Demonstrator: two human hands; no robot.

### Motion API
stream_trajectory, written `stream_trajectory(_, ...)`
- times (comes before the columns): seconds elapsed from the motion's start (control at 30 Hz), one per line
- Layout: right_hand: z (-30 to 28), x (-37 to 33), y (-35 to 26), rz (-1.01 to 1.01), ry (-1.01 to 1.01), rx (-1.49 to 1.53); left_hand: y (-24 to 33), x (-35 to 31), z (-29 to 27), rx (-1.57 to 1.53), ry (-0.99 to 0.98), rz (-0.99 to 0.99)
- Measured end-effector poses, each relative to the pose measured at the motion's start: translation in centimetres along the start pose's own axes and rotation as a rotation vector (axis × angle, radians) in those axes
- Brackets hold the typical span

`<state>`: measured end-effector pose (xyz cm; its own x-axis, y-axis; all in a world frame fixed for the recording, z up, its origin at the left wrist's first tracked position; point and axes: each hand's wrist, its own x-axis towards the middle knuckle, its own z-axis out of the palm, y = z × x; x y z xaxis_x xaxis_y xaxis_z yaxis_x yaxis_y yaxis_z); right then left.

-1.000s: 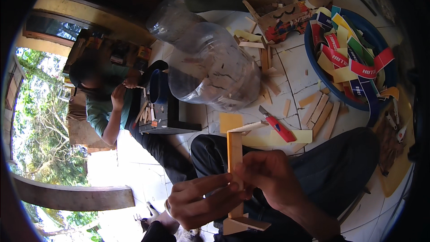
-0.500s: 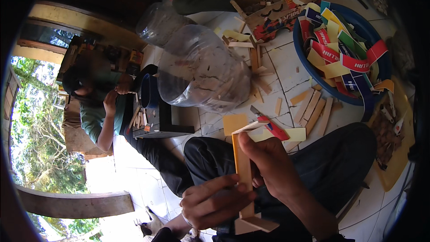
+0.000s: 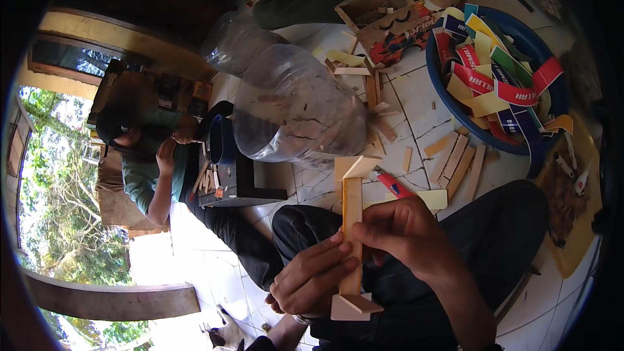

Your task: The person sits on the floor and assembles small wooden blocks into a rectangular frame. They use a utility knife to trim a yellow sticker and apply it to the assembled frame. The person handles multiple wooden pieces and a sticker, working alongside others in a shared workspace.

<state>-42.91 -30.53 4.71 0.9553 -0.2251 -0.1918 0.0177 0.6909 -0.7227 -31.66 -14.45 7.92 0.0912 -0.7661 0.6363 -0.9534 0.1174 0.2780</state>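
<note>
A slim wooden strip stands lengthwise between my hands, with a pale card strip lying along it. The card's folded ends stick out as flaps at the far end and the near end. My left hand grips the strip's lower half from the left, fingers across its side. My right hand pinches it near the middle from the right, thumb on its face. Just beyond the right hand, a red-handled utility knife lies on the floor by a pale yellow card strip.
A blue basin of coloured paper strips stands at far right. Wooden slats lie before it. Large clear plastic containers and a cardboard box are farther off. A co-worker sits left, and a cat lies near left.
My right hand has slid from the strip's far end down to its middle, uncovering the far flap. The strip now shows more of its face.
</note>
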Motion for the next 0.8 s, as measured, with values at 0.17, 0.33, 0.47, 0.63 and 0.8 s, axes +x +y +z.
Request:
stream_trajectory(0.17,0.4,0.8,1.1,0.040,0.090,0.073,0.0,-0.2,-0.7,0.032,-0.122,-0.002)
stream_trajectory(0.33,0.1,1.6,2.1,0.054,0.141,0.032,0.2,0.0,-1.5,0.064,-0.248,0.072)
stream_trajectory(0.47,0.1,1.8,2.4,0.022,0.245,0.059,0.5,0.0,-1.3,0.030,-0.284,0.093)
stream_trajectory(0.63,-1.2,2.2,1.7,-0.087,0.281,0.175,0.4,-0.5,-0.6,-0.005,-0.326,0.084)
stream_trajectory(0.8,-0.9,1.2,0.8,-0.100,0.167,-0.228,0.2,-1.5,1.2,-0.049,-0.092,0.006)
